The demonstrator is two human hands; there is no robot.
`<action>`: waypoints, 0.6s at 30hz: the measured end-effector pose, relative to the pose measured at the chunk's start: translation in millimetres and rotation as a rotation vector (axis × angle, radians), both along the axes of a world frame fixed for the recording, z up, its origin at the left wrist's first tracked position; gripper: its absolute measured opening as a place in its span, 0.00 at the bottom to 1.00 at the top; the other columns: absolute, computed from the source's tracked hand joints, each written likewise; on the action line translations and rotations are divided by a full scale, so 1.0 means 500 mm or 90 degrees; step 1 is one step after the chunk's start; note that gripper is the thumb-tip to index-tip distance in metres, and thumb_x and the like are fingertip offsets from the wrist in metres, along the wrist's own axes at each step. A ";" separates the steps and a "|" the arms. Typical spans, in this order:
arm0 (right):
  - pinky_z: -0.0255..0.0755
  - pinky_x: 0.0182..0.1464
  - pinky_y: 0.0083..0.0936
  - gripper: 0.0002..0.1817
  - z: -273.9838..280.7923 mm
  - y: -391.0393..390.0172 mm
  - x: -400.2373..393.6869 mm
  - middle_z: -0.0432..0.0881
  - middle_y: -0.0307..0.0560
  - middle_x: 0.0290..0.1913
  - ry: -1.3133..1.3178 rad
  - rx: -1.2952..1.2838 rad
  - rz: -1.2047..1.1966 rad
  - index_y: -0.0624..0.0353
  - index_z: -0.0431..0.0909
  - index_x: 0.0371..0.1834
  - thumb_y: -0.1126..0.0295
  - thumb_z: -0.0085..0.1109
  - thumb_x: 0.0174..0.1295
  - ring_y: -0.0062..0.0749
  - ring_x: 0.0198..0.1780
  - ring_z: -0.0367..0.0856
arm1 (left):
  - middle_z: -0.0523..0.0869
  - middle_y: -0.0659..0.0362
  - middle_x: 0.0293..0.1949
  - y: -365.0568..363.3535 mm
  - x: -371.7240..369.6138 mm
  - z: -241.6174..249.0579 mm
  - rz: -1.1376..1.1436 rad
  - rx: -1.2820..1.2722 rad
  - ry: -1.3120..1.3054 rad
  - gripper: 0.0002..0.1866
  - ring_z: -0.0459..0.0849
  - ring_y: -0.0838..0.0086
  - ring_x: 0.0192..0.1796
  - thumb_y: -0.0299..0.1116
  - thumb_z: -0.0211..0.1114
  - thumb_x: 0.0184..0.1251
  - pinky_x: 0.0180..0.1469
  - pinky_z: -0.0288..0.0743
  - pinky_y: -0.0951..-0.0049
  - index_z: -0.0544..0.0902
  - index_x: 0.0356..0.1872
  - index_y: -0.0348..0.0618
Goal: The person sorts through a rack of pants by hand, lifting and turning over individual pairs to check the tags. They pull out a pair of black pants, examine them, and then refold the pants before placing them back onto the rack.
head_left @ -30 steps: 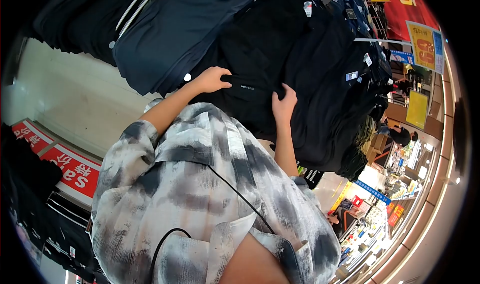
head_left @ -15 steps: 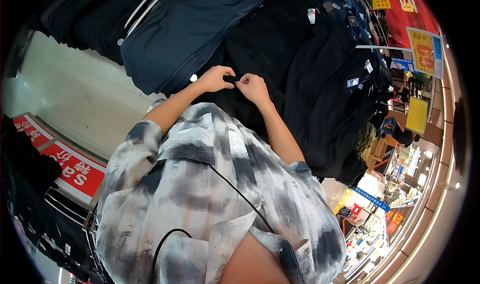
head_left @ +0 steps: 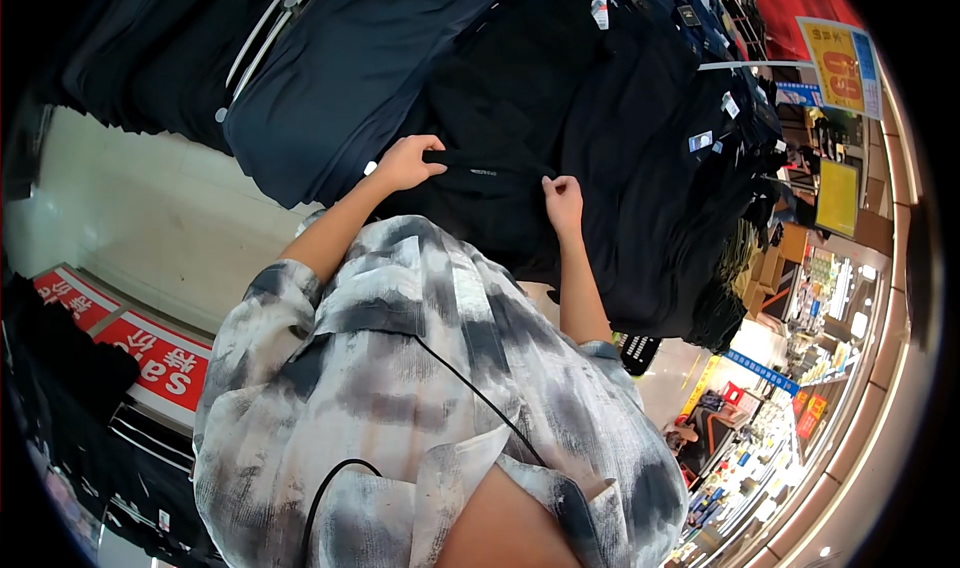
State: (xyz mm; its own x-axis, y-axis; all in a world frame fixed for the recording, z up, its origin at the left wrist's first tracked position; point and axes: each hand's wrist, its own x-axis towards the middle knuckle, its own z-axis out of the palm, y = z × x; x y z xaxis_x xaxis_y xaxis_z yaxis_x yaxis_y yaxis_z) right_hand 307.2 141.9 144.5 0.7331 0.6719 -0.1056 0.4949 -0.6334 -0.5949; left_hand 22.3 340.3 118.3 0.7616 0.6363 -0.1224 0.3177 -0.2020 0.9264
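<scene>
Stretched between my two hands is the top edge of a pair of black trousers point(head_left: 480, 206), with small pale lettering near the middle of the band. My left hand point(head_left: 408, 163) pinches the band at its left end. At the right end my right hand point(head_left: 563, 206) grips it between thumb and fingers. Below the band, the black cloth hangs down in front of my shirt. Just beyond lie more dark garments, and a navy pair point(head_left: 330, 78) hangs to the left of my left hand.
Dark clothes point(head_left: 660, 198) with tags crowd the rack to the right. A metal rail point(head_left: 268, 38) runs at upper left. Red and white sale signs point(head_left: 160, 363) stand at lower left above more black clothes. Pale floor point(head_left: 140, 188) shows on the left; price signs point(head_left: 838, 68) hang at right.
My hands have moved apart, the right one going right and slightly down, so the black band is now spread wide and its lettering shows. The view has shifted slightly.
</scene>
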 end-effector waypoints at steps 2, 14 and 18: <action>0.76 0.53 0.29 0.34 -0.029 -0.016 0.021 0.83 0.60 0.53 0.079 -0.023 -0.076 0.69 0.76 0.57 0.53 0.74 0.58 0.39 0.51 0.84 | 0.90 0.50 0.44 0.002 -0.001 -0.006 0.016 0.005 -0.005 0.18 0.87 0.55 0.49 0.36 0.75 0.57 0.52 0.79 0.63 0.85 0.47 0.41; 0.72 0.67 0.37 0.45 0.129 0.026 -0.029 0.75 0.61 0.66 0.648 0.003 -0.171 0.69 0.63 0.71 0.64 0.78 0.53 0.46 0.65 0.76 | 0.88 0.52 0.45 -0.018 0.002 0.006 0.135 0.063 -0.061 0.13 0.86 0.55 0.49 0.33 0.70 0.63 0.52 0.78 0.63 0.83 0.46 0.40; 0.73 0.66 0.38 0.44 0.108 0.034 -0.049 0.75 0.58 0.63 0.675 0.061 -0.101 0.64 0.62 0.70 0.69 0.78 0.51 0.46 0.64 0.76 | 0.87 0.53 0.46 -0.019 0.022 0.006 0.201 0.074 -0.135 0.11 0.85 0.55 0.51 0.30 0.69 0.63 0.54 0.76 0.63 0.83 0.45 0.40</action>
